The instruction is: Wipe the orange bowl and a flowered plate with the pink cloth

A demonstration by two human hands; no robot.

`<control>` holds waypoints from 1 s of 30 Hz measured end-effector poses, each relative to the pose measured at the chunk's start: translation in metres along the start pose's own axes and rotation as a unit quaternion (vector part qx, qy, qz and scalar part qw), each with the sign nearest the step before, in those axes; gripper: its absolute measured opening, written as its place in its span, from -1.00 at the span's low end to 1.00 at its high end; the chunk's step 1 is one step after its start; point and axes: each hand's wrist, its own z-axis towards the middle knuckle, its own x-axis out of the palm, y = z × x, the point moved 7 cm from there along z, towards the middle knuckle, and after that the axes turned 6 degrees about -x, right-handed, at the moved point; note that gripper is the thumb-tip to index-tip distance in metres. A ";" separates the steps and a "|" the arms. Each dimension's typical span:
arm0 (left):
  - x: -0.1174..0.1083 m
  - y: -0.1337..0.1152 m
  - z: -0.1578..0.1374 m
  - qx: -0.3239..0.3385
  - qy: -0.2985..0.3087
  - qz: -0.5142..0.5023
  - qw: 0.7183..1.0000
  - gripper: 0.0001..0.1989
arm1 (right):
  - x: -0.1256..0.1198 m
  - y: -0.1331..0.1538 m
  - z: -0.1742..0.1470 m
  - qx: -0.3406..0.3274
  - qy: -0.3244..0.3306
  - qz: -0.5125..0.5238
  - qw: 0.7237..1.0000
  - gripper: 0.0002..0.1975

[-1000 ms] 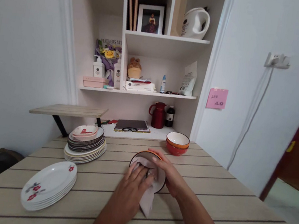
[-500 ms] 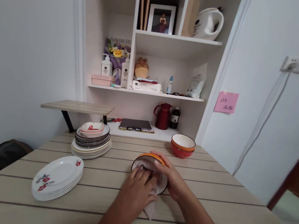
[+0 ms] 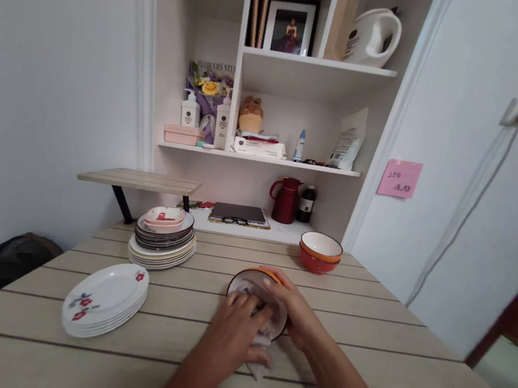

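Observation:
An orange bowl with a white inside and dark rim (image 3: 254, 275) is tilted toward me above the table. My right hand (image 3: 289, 304) grips its right side, thumb over the rim and fingers behind. Inside the bowl, my left hand (image 3: 236, 326) presses a pale cloth (image 3: 258, 370) against the inner wall, its fingers bent. One end of the cloth hangs below the bowl; the rest is partly hidden by the left hand.
Oval flowered plates (image 3: 104, 301) are stacked at the left. Behind them rises a taller stack of plates and small dishes (image 3: 162, 245). Two nested bowls (image 3: 319, 254) stand at the back right. A raised wooden shelf (image 3: 140, 180) juts over the back left, before a white shelving unit (image 3: 264, 160).
Within the bowl my left hand has shifted slightly with the cloth, whose hanging end is now more bunched. The bowl stays in my right hand, and the camera view has shifted a little.

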 end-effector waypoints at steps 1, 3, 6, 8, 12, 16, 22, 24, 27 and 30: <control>0.001 0.000 0.001 -0.009 0.000 0.012 1.000 -0.16 | -0.001 -0.001 0.001 0.002 -0.006 0.001 1.000 -0.45; 0.001 -0.001 0.003 -0.021 0.003 0.034 0.999 -0.31 | -0.005 -0.004 0.004 0.005 -0.018 0.014 1.000 -0.49; -0.003 -0.008 0.005 -0.015 0.001 0.056 0.998 -0.34 | -0.013 -0.009 0.007 0.022 -0.041 0.042 0.998 -0.54; -0.006 -0.011 0.005 -0.010 -0.004 0.064 0.998 -0.32 | -0.016 -0.012 0.008 0.034 -0.050 0.052 0.997 -0.55; -0.009 -0.009 0.002 -0.005 -0.012 0.050 0.999 -0.38 | -0.018 -0.015 0.007 0.051 -0.055 0.064 0.995 -0.55; -0.013 -0.007 -0.004 0.037 -0.022 -0.026 0.999 -0.15 | -0.020 -0.015 0.006 0.054 -0.053 0.067 0.995 -0.58; -0.016 -0.011 -0.003 0.040 -0.051 0.049 0.997 -0.57 | -0.024 -0.019 0.007 0.070 -0.039 0.060 0.995 -0.56; -0.015 -0.014 -0.003 0.045 -0.066 0.080 0.994 -0.70 | -0.025 -0.025 0.008 0.090 -0.033 0.072 0.993 -0.54; -0.015 -0.013 -0.003 0.038 -0.084 0.082 0.992 -0.76 | -0.024 -0.032 0.009 0.092 -0.021 0.092 0.991 -0.53; -0.012 -0.006 -0.002 0.016 -0.084 0.067 0.994 -0.72 | -0.018 -0.031 0.011 0.041 -0.009 0.108 0.993 -0.50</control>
